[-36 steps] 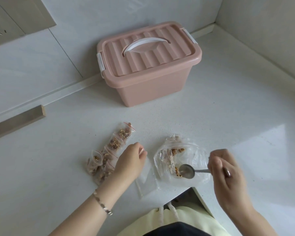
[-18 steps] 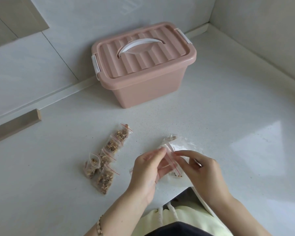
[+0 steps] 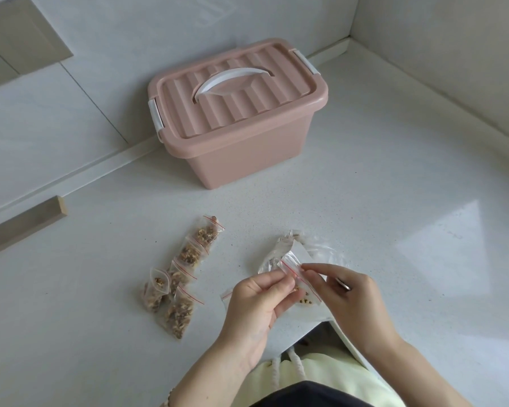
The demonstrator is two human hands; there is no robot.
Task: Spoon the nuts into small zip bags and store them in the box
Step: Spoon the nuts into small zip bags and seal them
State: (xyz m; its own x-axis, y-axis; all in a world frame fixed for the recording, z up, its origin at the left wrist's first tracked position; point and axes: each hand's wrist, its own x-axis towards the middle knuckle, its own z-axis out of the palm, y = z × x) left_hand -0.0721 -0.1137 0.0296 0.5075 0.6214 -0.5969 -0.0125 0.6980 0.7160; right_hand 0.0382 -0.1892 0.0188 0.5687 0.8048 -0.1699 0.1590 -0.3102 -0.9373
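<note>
Small zip bag (image 3: 291, 267) with a red seal line is held just above the counter (image 3: 394, 186), near its front edge, between both hands. Left hand (image 3: 256, 304) is closed on the bag's left side, which is pinched between thumb and fingertips. Right hand (image 3: 350, 295) is pinching the bag's top right part with thumb and forefinger. A spoon (image 3: 343, 284) is also tucked in this hand: only a bit of metal handle is seen, the bowl is hidden. A few nuts (image 3: 301, 298) are seen low between the hands. Whether they are inside the held bag or the one behind cannot be told.

Large clear bag (image 3: 279, 254) is lying crumpled on the counter right behind the held bag, partly covered by it and by the fingers. Filled bags (image 3: 185, 274) are laid in an overlapping diagonal row just left of the hands, pointing toward the box.

Box (image 3: 241, 148), pink, is placed at the back edge against the wall (image 3: 100, 83), well apart from the bags. Its lid (image 3: 218, 113) is on, the white handle (image 3: 232, 80) is folded flat, and white latches (image 3: 155, 116) are seen at both ends.

A wooden strip (image 3: 21, 227) is seen at the counter's left edge. A pale yellow garment (image 3: 321, 374) is seen at the front edge, and a bracelet (image 3: 168, 400) on the left wrist.
</note>
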